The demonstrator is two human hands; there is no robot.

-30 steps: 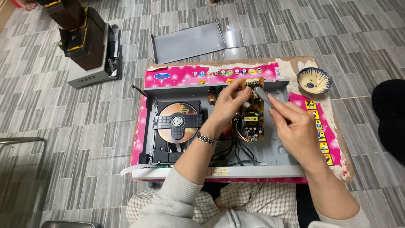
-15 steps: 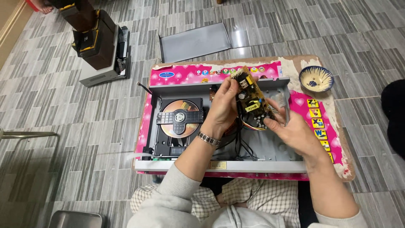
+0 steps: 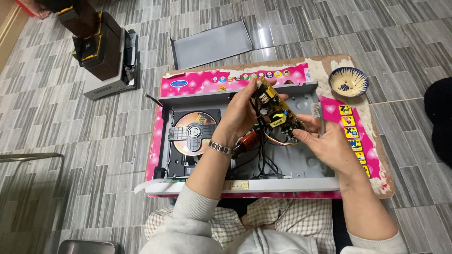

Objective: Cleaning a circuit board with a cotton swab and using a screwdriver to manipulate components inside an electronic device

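An opened disc player (image 3: 301, 167) lies on a pink board (image 3: 212, 81) on my lap, its grey metal case open at the top. A shiny disc (image 3: 194, 133) sits in the tray at the left. My left hand (image 3: 240, 117), with a metal watch band at the wrist, grips the far end of a yellow circuit board (image 3: 278, 112) lifted above the case. My right hand (image 3: 325, 141) supports the board's near end from below and also holds a thin tool (image 3: 318, 115) upright. Black wires (image 3: 266, 162) run from the board down into the case.
A small patterned bowl (image 3: 348, 81) rests at the board's far right corner. A grey metal cover (image 3: 212, 43) lies on the tiled floor beyond. A grey device with a brown box on it (image 3: 106, 56) stands at the far left. A dark object (image 3: 440, 117) is at the right edge.
The circuit board has been lifted out of the case and tilted up between both hands. My right hand moved from above the board to under its near end.
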